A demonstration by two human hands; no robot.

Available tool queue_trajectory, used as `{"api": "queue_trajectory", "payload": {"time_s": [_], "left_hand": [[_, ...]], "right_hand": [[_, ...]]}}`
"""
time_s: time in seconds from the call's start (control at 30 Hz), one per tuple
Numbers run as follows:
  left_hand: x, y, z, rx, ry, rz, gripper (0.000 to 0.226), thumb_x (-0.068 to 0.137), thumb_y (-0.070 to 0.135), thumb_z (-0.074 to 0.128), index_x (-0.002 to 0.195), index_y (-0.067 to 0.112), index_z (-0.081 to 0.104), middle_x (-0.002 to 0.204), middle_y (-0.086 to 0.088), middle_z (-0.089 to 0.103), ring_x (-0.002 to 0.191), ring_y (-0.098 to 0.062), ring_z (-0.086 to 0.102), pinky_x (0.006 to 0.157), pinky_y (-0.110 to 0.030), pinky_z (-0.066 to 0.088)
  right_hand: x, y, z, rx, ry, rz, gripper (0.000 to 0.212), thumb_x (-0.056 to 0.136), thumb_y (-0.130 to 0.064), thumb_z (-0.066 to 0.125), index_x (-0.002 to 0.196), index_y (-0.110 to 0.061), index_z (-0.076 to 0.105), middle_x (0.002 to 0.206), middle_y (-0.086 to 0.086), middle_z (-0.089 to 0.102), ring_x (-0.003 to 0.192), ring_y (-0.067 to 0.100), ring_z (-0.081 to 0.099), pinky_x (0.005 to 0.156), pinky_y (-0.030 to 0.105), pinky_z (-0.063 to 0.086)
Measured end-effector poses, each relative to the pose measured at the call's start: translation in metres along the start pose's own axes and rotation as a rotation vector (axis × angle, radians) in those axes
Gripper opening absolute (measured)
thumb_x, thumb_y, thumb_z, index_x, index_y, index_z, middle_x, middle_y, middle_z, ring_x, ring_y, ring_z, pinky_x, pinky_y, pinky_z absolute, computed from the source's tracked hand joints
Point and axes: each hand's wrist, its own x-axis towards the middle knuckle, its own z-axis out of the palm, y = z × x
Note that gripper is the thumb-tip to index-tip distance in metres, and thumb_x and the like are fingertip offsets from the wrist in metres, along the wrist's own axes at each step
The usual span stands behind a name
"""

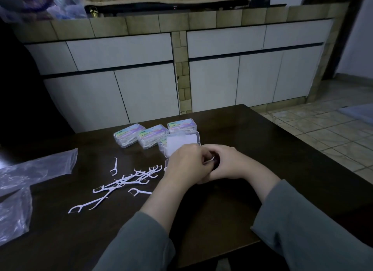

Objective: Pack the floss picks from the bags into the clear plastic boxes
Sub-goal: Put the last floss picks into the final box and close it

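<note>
In the middle of the frame the left hand (184, 163) and the right hand (224, 162) are meeting, fingers curling together around a white floss pick (211, 159). Loose floss picks (129, 180) are lying left of them; the open clear box (181, 142) is sitting just above.

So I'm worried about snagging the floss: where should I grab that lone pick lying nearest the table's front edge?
Pinch the floss pick by its straight handle, mid-shaft, from above. It lies flat, its forked head with the floss pointing left, so coming in from the right end keeps fingers off the floss.
</note>
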Motion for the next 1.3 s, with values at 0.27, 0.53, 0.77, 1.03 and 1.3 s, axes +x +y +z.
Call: {"api": "queue_trajectory", "payload": {"time_s": [0.27,0.53,0.77,1.03,1.3], "left_hand": [[-0.018,-0.031,-0.034,-0.441,0.053,-0.107,0.008,0.087,0.034,0.066,0.086,0.032,0.073,0.080,0.013,0.070,0.072,0.005,0.059,0.065,-0.022,0.045],[-0.035,-0.066,-0.046,-0.625,-0.074,-0.196,0.008,0.081,0.017,0.074,0.080,0.025,0.074,0.079,0.003,0.075,0.078,-0.010,0.070,0.083,-0.037,0.056],[-0.034,-0.073,-0.044,-0.393,-0.039,-0.094,0.010,0.078,0.030,0.077,0.076,0.040,0.074,0.087,0.008,0.066,0.085,-0.013,0.064,0.080,-0.043,0.055],[-0.038,-0.089,-0.048,-0.304,-0.053,-0.277,0.004,0.081,0.036,0.074,0.080,0.034,0.072,0.075,0.013,0.070,0.075,-0.004,0.065,0.069,-0.026,0.053],[-0.034,-0.076,-0.039,-0.298,-0.033,-0.229,0.007,0.082,0.034,0.074,0.077,0.036,0.070,0.080,0.014,0.067,0.079,-0.004,0.061,0.069,-0.026,0.051]], "right_hand": [[0.003,0.004,0.000,-0.037,-0.042,0.052,0.080,0.046,-0.072,0.076,0.120,-0.057,0.049,0.117,-0.029,0.056,0.114,0.014,0.045,0.100,0.040,0.041],[0.005,0.005,0.001,-0.051,-0.027,0.054,0.079,0.048,-0.073,0.077,0.120,-0.058,0.049,0.113,-0.032,0.055,0.107,0.012,0.045,0.092,0.032,0.041],[0.004,0.004,0.001,-0.062,-0.030,0.053,0.076,0.051,-0.071,0.078,0.120,-0.059,0.048,0.119,-0.028,0.053,0.108,0.010,0.044,0.095,0.033,0.040],[0.004,0.005,0.002,-0.029,-0.040,0.069,0.077,0.046,-0.075,0.076,0.117,-0.062,0.047,0.117,-0.030,0.051,0.109,0.013,0.044,0.095,0.037,0.043],[0.004,0.004,0.003,-0.033,-0.042,0.078,0.085,0.039,-0.082,0.070,0.118,-0.062,0.047,0.121,-0.027,0.052,0.112,0.016,0.044,0.097,0.041,0.044]]}}
